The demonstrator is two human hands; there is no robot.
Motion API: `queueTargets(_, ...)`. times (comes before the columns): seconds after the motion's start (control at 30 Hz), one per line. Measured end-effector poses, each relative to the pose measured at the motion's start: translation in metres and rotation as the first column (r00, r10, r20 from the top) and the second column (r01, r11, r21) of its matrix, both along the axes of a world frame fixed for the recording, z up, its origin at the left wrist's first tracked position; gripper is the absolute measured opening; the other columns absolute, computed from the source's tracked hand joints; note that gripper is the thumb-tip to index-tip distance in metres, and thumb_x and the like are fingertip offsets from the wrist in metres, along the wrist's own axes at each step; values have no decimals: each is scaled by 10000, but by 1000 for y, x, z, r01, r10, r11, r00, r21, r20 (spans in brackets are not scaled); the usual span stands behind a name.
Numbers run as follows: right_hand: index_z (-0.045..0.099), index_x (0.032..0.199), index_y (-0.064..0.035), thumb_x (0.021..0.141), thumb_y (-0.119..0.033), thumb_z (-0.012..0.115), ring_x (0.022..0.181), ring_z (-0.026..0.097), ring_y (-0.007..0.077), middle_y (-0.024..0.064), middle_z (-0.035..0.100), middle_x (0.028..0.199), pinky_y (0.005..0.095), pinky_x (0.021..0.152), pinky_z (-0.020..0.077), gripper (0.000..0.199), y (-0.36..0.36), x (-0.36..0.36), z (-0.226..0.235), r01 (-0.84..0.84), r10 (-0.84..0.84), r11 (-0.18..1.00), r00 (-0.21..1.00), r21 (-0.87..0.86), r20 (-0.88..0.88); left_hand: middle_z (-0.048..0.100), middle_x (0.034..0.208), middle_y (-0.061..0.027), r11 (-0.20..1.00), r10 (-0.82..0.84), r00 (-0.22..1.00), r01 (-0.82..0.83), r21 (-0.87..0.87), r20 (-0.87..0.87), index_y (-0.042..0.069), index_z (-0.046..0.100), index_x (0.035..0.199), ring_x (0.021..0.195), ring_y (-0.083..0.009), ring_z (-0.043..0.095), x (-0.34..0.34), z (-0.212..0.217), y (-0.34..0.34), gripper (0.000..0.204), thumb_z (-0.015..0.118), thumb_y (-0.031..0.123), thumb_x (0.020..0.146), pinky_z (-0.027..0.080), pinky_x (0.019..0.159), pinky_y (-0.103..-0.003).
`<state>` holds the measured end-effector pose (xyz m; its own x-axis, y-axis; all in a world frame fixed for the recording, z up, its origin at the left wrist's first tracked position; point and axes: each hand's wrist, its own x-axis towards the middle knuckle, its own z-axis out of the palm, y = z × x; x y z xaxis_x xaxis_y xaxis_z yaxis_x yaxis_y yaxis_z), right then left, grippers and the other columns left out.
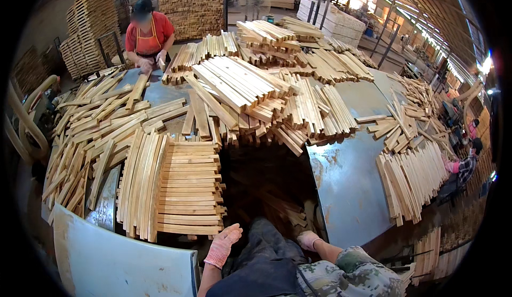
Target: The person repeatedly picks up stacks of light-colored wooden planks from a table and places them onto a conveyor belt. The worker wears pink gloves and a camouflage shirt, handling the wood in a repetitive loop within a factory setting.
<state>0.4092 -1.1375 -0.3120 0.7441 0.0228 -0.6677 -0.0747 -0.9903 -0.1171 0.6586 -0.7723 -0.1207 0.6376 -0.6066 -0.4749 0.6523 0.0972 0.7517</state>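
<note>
Shed interior, head view: tall stacks of timber [192, 6] at the back, sloping metal roof [421, 3] on the right. Two metal-topped work areas flank a dark gap in front of the wearer. Left table [111, 198]: ordered block of wooden sticks [189, 187] at its near right corner, one part laid lengthwise, the other crosswise, ends roughly flush. Loose sticks [80, 131] heaped at odd angles along the left edge. Bundled piles [242, 81] fill the far middle, mostly aligned. Right table [346, 190]: bare near its left edge; evenly ranked sticks [413, 179] along the near right edge, a jumble [408, 118] beyond them.

Left hand [225, 242], gloved, just beside the block's near right corner; fingers loosely bent, nothing visible in them. Right hand [308, 240], gloved, by the wearer's knee at the gap, partly hidden; cannot tell whether it grips anything. Co-worker in red [150, 33] at the left table's far edge, hands at a stick.

Progress, judged: ordering well advanced in the block and bundles; the left-edge heap and the right-hand jumble remain unarranged. Final count cannot be told.
</note>
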Motion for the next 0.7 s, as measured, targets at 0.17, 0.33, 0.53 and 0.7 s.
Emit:
queueTargets(0.17,756,1060,-59,916,-262,664,1112,711,426,237,749,1115,508,964,572,266,-100,100,-20,126,-113,991,959,-35,261,707,1394,-185,997,72,997,-73,31,26,-30,617,1490,1298,-261,674,51,11,-19,543,753,256,1048,523,1152,-391)
queueTargets(0.33,680,1009,-29,931,-246,628,1021,669,447,255,703,1035,507,831,543,236,-203,273,44,656,-802,575,334,489,496,730,1347,-152,985,149,985,-156,76,88,7,635,1483,1243,-230,687,145,41,-80,520,750,254,1040,544,1102,-374)
queueTargets(0.53,673,1229,22,985,-256,618,826,664,289,153,707,890,445,779,526,374,-310,458,176,415,-793,529,-71,741,605,679,1151,-70,923,341,939,-342,-178,-38,38,601,1476,1003,-165,628,331,-50,-164,494,726,228,1038,519,888,-322)
queueTargets(0.7,586,1517,-61,994,-313,660,1063,734,377,238,769,1138,468,963,560,586,-384,560,232,600,-865,452,112,661,489,548,924,17,760,328,871,-473,445,365,46,554,1506,796,-99,502,447,-50,-268,568,735,251,1008,434,692,-304)
